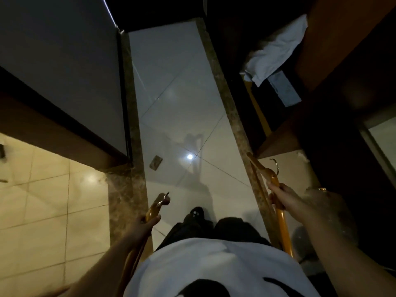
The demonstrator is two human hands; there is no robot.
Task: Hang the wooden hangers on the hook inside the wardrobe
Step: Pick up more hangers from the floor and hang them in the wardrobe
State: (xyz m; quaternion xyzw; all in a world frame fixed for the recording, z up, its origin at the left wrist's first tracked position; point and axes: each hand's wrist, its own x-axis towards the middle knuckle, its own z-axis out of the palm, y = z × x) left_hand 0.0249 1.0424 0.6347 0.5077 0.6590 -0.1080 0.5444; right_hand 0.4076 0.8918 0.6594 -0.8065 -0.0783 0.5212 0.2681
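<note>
Head view: carrying stage, with hanger [153, 209] clasped in left grip [142, 227], lower centre, second hanger [275, 179] in right grip [282, 199]; next, raising both into wardrobe [334, 39], upper right; hook unseen.

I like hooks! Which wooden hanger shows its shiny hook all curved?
The right hanger, in the right hand: its hook curves round, while the left hanger shows only a sliver.

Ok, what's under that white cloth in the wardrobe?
A flat grey rectangular item sticks out under the lower edge of the white cloth. The rest of it is covered, and the dark hides anything else.
</note>
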